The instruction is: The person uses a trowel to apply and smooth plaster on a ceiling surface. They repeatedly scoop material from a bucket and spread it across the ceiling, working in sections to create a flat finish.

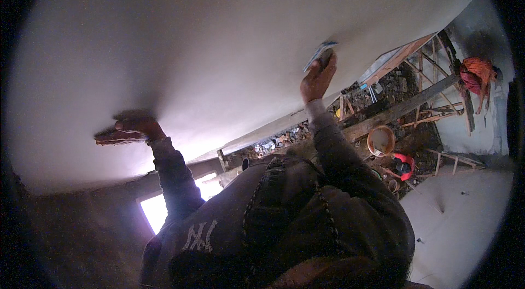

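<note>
A broad, pale plastered surface (219,32) fills the upper part of the view. Against it, on the right, my right hand (319,81) is closed around a thin, flat trowel (319,55) with a bluish-grey blade. The blade lies close along the plaster; its handle is mostly hidden in my fingers. Farther left, my left hand (134,128) reaches to the same surface with nothing in it. Its fingers are stretched out, and a dark shadow falls around them. Both forearms are raised, in dark sleeves.
Below right, a person in red (404,167) is beside a large round tub (381,141). Another person in orange (478,76) stands near wooden scaffolding (432,70). A long wooden beam (402,104) crosses above rubble. A bright window (155,213) is at lower left.
</note>
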`<action>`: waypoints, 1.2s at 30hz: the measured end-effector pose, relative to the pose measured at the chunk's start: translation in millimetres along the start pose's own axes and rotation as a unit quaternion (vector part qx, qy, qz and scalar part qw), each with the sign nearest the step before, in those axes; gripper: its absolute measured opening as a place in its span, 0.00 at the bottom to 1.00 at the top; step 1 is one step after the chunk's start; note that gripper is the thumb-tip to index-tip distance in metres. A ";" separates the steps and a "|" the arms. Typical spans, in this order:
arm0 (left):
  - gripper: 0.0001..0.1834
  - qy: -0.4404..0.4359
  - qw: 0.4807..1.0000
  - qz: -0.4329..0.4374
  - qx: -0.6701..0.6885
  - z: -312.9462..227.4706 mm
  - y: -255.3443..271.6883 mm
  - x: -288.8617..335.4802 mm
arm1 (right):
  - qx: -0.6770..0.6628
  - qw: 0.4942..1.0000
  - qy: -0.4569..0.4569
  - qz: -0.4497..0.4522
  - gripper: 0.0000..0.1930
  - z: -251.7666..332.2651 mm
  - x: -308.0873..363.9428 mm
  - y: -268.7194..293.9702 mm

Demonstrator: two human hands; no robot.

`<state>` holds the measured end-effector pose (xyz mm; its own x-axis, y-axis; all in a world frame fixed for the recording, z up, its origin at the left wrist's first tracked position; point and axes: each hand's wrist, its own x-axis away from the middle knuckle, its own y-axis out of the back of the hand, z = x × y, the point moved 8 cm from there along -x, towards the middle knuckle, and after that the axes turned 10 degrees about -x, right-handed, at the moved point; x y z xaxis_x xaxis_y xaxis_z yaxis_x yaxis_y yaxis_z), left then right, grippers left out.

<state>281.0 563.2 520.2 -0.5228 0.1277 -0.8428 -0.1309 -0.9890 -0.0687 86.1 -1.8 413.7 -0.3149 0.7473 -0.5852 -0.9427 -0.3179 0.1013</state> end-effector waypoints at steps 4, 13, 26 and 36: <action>0.26 -0.216 0.939 0.017 -0.269 -28.9 -48.7 14.4 | -0.012 0.998 0.055 -0.001 0.35 103.6 -38.5 -11.5; 0.21 -0.217 0.921 -0.019 -0.323 -10.6 -18.0 18.3 | -0.011 0.998 0.062 -0.019 0.34 82.7 -58.5 11.8; 0.21 -0.254 0.903 -0.081 -0.337 -23.7 -7.7 21.4 | -0.053 0.977 0.200 -0.057 0.34 193.9 -106.7 -3.0; 0.26 -0.231 0.840 -0.078 -0.485 -52.6 -31.7 39.4 | -0.039 0.964 0.256 -0.062 0.30 235.6 -122.4 1.9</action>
<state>308.8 595.6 461.1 -0.8634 0.0551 -0.5015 0.4026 -0.5240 -0.7505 96.9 43.6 675.0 -0.0856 0.4022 -0.9115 -0.9524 -0.3017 -0.0437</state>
